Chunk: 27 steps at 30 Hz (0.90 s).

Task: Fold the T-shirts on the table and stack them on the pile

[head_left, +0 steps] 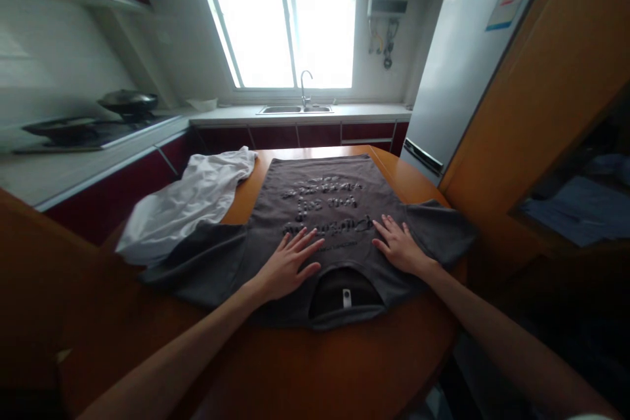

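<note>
A dark grey T-shirt lies spread flat on the wooden table, its neckline toward me and its sleeves out to both sides. Shiny dark lettering runs across its chest, upside down from where I stand, and a small white label shows inside the collar. My left hand rests flat on the cloth left of the neckline, fingers spread. On the other side, my right hand also lies flat with fingers apart, near the end of the lettering. Neither hand grips anything.
A crumpled white garment lies at the table's left side, touching the grey sleeve. The round-edged wooden table stands before a counter with a sink. A stove with a pan is at left, a fridge at right.
</note>
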Motion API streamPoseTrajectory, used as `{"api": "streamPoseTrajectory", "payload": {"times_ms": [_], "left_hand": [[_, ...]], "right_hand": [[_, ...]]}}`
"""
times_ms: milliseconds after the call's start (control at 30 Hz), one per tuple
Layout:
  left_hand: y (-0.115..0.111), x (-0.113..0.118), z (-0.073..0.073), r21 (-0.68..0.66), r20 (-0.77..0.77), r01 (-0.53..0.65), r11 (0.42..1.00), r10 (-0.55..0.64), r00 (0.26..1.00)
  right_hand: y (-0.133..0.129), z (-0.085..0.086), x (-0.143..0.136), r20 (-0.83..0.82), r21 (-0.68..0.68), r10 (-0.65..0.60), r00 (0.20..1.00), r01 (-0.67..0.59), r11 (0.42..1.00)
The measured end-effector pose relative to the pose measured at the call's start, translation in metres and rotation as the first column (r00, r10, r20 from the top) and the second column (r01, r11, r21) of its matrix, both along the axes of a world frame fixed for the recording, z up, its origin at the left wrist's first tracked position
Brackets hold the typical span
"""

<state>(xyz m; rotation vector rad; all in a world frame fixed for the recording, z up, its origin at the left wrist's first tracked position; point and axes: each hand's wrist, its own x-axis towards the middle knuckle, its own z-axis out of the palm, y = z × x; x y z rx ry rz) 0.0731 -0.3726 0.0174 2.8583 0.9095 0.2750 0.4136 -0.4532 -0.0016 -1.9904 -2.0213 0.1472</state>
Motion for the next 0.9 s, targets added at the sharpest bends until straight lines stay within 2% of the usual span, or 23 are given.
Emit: {"api": "streamPoseTrajectory", "payload": {"times_ms": [67,133,167,233,333,400,467,533,600,700,800,900], "left_hand": [[0.001,-0.001,0.001,0.014,0.019,-0.029,0.999,0.028,0.999],[0.002,-0.001,-0.002,0.004,0.001,-0.045,0.999,0.045,0.999],[0.002,-0.001,-0.004,-0.009,-0.019,-0.048,0.999,0.048,0.999],[0.002,-0.002,-0.007,-0.03,-0.054,-0.05,0.998,0.048,0.997],[0.001,-0.002,-0.008,-0.038,-0.076,-0.052,0.998,0.049,0.996],[0.001,-0.002,-0.007,-0.035,-0.081,-0.053,0.998,0.05,0.995],[0.001,-0.002,-0.008,-0.032,-0.083,-0.053,0.998,0.051,0.995],[0.002,-0.003,-0.01,-0.028,-0.08,-0.053,0.998,0.051,0.996],[0.003,-0.003,-0.012,-0.026,-0.078,-0.051,0.998,0.049,0.996],[0.004,-0.004,-0.012,-0.031,-0.074,-0.047,0.998,0.045,0.996],[0.003,-0.003,-0.01,-0.041,-0.083,-0.054,0.998,0.051,0.995],[0.002,-0.003,-0.009,-0.046,-0.089,-0.055,0.997,0.051,0.995]], "right_hand": [[0.001,0.009,-0.003,-0.121,0.101,0.009,0.993,0.004,0.995],[0.008,0.025,-0.01,-0.343,0.206,0.051,0.938,0.022,0.978],[0.014,0.034,-0.015,-0.474,0.234,0.072,0.877,0.047,0.971],[0.029,0.053,-0.025,-0.712,0.224,0.094,0.696,0.099,0.97],[0.055,0.071,-0.04,-0.903,0.142,0.074,0.422,0.132,0.981],[0.069,0.07,-0.05,-0.964,0.068,0.031,0.262,0.131,0.989],[0.077,0.06,-0.058,-0.99,-0.057,-0.07,0.119,0.112,0.992],[0.08,0.046,-0.063,-0.984,-0.173,-0.177,0.036,0.083,0.981],[0.079,0.035,-0.063,-0.973,-0.227,-0.229,0.019,0.065,0.972],[0.079,0.032,-0.053,-0.982,-0.189,-0.19,0.017,0.073,0.979],[0.083,0.038,-0.042,-0.986,-0.059,-0.085,0.143,0.177,0.982],[0.087,0.039,-0.039,-0.959,0.041,-0.04,0.281,0.277,0.96]]}}
